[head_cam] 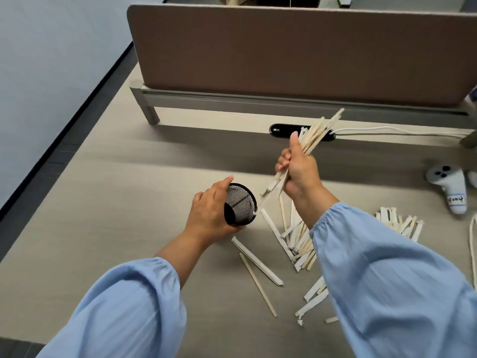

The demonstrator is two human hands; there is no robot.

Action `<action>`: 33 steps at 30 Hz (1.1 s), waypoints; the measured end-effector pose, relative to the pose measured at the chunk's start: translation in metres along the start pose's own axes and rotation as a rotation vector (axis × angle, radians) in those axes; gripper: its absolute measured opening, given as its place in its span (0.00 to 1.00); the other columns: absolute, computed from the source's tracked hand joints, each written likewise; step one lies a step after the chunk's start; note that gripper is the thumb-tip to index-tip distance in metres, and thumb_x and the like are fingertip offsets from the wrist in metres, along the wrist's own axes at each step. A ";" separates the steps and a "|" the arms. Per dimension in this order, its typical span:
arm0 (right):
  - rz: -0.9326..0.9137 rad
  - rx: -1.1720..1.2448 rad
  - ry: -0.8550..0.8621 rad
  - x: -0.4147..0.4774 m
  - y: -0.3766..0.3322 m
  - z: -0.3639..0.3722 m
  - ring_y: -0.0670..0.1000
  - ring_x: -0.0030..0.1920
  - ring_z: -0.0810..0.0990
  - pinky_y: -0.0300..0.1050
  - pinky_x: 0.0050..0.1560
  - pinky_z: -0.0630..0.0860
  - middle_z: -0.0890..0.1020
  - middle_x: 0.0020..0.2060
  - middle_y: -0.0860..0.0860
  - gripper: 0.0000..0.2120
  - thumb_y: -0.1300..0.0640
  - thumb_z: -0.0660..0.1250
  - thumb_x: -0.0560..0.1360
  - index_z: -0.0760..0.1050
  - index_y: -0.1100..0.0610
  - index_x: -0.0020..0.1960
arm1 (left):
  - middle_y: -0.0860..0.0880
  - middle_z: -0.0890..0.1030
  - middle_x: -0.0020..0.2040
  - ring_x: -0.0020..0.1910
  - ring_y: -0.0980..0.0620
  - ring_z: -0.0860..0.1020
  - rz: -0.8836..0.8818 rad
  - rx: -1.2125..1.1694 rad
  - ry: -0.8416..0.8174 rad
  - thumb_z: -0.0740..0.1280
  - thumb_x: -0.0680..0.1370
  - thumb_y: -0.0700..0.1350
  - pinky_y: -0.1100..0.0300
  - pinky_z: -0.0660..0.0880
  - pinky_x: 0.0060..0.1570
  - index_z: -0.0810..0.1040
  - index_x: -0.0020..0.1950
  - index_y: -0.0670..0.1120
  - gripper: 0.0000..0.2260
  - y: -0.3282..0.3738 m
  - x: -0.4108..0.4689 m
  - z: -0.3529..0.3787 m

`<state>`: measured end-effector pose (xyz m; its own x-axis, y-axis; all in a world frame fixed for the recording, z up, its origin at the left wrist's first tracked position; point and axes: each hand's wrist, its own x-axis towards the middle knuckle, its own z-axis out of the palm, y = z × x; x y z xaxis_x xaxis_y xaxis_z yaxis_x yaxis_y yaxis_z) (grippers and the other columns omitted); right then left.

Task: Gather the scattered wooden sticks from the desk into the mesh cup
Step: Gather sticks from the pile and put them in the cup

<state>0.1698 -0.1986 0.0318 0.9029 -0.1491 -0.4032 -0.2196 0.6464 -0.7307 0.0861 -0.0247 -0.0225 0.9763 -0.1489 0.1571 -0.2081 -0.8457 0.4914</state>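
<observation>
My left hand (209,211) grips the black mesh cup (241,202) from its left side and tilts its mouth toward the right. Above and to the right of the cup, my right hand (299,169) is closed around a bundle of wooden sticks (317,134), held slanted with the lower ends pointing down toward the cup's rim. Several more sticks and white paper wrappers (296,239) lie scattered on the desk (129,202) under my right forearm. A single bare stick (258,286) and a wrapped one (255,259) lie nearer to me.
A brown partition panel (296,50) stands along the far desk edge, with a black cable port (281,131) and white cables (400,130) below it. A white VR controller (447,187) lies at the right. Another wrapper pile (400,223) sits beside it. The desk's left edge drops off.
</observation>
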 end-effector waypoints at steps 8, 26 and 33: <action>-0.160 -0.192 -0.088 -0.019 0.014 0.017 0.42 0.22 0.73 0.37 0.30 0.73 0.74 0.20 0.45 0.14 0.57 0.65 0.77 0.72 0.55 0.33 | 0.51 0.73 0.62 0.61 0.50 0.73 -0.057 -0.293 0.012 0.78 0.53 0.57 0.46 0.66 0.61 0.54 0.72 0.48 0.53 0.026 0.008 -0.003; 0.009 -0.635 -0.349 -0.035 0.019 -0.009 0.47 0.61 0.74 0.42 0.65 0.66 0.74 0.64 0.54 0.20 0.45 0.58 0.78 0.76 0.57 0.62 | 0.52 0.73 0.64 0.61 0.49 0.73 -0.128 -0.317 0.086 0.74 0.54 0.62 0.46 0.67 0.61 0.57 0.71 0.46 0.51 0.029 0.010 -0.007; -0.010 -0.554 -0.325 -0.034 0.017 -0.010 0.51 0.61 0.73 0.51 0.69 0.66 0.74 0.61 0.51 0.44 0.26 0.61 0.59 0.67 0.49 0.69 | 0.48 0.73 0.64 0.62 0.47 0.72 -0.064 -0.123 0.101 0.77 0.57 0.58 0.52 0.61 0.57 0.59 0.71 0.44 0.48 0.019 0.010 -0.004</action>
<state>0.1318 -0.1905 0.0275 0.9526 0.1381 -0.2710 -0.2906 0.1509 -0.9449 0.0918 -0.0405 -0.0077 0.9781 -0.0393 0.2044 -0.1575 -0.7816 0.6035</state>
